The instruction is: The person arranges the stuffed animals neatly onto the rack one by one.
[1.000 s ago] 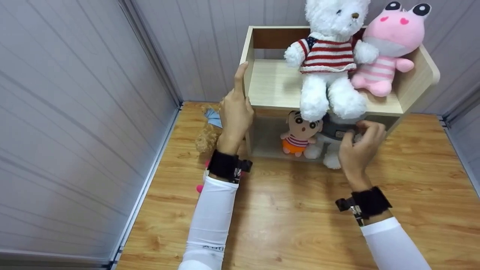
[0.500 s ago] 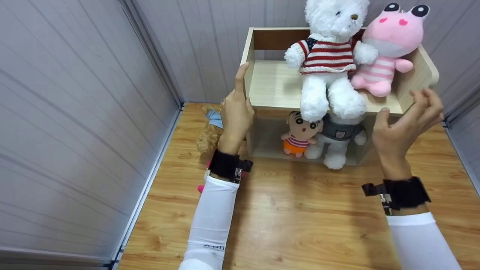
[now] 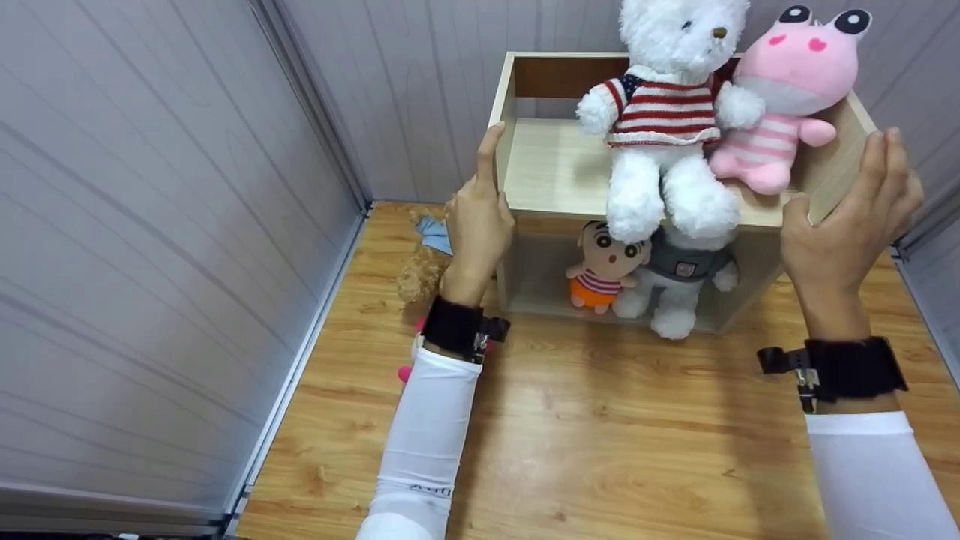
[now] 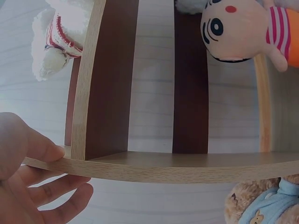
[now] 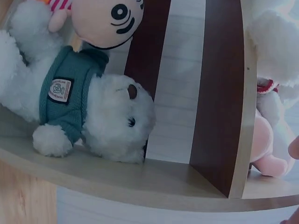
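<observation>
Shelf (image 3: 555, 165) on wood-grain floor (image 3: 600, 435), grey panelled walls (image 3: 150, 225) on three sides.

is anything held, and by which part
The shelf: the left hand pinches its left side panel at the front edge. The right hand straddles the right side panel; whether it grips cannot be told.

Head feed, watched remotely; I centre my clock on the shelf (image 3: 551, 169). Wall (image 3: 450, 90) behind, 12 o'clock; floor (image 3: 577, 420) before, 6 o'clock. Top deck: bear (image 3: 667, 112) mid-front, frog (image 3: 799, 79) beside it at its 3. Lower compartment: doll (image 3: 604, 270), second bear (image 3: 679, 262) at its 3. Left hand (image 3: 480, 225) at 9, right hand (image 3: 847, 232) at 3. Floor, 8 o'clock: stuffed toy (image 3: 420, 276).
</observation>
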Available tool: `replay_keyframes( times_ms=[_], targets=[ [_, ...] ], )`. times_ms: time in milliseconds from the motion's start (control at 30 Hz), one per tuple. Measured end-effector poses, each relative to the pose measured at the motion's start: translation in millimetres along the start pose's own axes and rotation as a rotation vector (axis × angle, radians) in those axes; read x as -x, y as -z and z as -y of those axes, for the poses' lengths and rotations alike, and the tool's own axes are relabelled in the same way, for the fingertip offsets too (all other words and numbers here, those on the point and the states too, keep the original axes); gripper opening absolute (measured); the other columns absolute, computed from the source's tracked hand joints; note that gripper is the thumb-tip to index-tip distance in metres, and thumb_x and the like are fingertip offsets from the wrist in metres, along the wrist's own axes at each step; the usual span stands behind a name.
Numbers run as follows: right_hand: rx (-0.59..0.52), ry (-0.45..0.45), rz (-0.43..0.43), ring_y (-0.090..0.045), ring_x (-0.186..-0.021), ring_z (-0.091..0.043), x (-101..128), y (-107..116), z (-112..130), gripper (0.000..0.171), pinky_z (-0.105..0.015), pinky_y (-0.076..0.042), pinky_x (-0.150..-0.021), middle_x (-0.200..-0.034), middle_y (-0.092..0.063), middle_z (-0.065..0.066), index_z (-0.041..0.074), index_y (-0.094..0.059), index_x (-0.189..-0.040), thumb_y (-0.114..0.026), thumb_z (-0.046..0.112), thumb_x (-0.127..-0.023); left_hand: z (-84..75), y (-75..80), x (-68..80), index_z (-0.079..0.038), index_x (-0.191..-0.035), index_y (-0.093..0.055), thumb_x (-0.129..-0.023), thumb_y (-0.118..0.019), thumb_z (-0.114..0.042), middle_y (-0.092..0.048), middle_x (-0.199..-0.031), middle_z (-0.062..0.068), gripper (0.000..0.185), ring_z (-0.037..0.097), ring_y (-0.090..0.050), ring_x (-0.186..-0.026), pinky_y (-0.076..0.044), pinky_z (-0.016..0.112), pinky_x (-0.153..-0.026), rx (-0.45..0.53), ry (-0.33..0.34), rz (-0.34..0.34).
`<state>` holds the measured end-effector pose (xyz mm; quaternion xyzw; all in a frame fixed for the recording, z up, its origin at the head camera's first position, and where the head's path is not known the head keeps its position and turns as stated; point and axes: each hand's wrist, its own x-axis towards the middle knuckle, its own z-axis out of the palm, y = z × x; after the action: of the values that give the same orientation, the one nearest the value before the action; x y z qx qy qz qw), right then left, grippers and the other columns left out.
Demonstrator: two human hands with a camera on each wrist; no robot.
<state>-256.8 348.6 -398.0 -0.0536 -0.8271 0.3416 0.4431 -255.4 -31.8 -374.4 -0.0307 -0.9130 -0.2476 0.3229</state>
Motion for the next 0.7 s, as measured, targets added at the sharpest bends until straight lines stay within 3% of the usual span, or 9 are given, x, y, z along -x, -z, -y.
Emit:
replay_keyframes(
  times_ms=[233, 500, 700],
  targets=[
    [0.003, -0.022, 0.066, -0.032, -0.144, -0.034, -9.1, 7.5, 7.5, 0.073, -0.041, -0.019, -0.120, -0.163, -0.038, -0.005, 0.013, -0.043, -0.154, -0.061, 0.014, -0.083, -1.5, 0.3, -0.7, -0.036, -0.157, -0.026, -0.091, -0.061, 0.007, -0.049, -0.069, 0.001, 0.086, 0.017, -0.048, -0.057, -0.044, 0.030, -0.054, -0.008, 0.013, 0.009],
    [-0.018, -0.009, 0.103, -0.036, -0.148, -0.019, -18.0, 6.9, -2.5, 0.071, -0.033, -0.027, -0.122, -0.160, -0.041, -0.004, 0.015, -0.045, -0.153, -0.062, 0.013, -0.084, -0.4, -1.3, 0.8, -0.034, -0.157, -0.027, -0.092, -0.048, 0.010, -0.041, -0.067, -0.001, 0.081, 0.014, -0.037, -0.055, -0.030, 0.028, -0.050, -0.004, -0.023, -0.015],
    [-0.017, -0.001, 0.072, -0.043, -0.144, -0.016, -17.2, 0.7, -9.6, 0.070, -0.043, -0.039, -0.117, -0.158, -0.043, -0.001, 0.018, -0.047, -0.152, -0.061, 0.013, -0.083, 0.3, -1.4, 0.6, -0.035, -0.157, -0.027, -0.092, -0.050, 0.010, -0.042, -0.066, -0.001, 0.083, 0.014, -0.039, -0.056, -0.032, 0.028, -0.051, -0.005, -0.022, -0.022]
  ],
)
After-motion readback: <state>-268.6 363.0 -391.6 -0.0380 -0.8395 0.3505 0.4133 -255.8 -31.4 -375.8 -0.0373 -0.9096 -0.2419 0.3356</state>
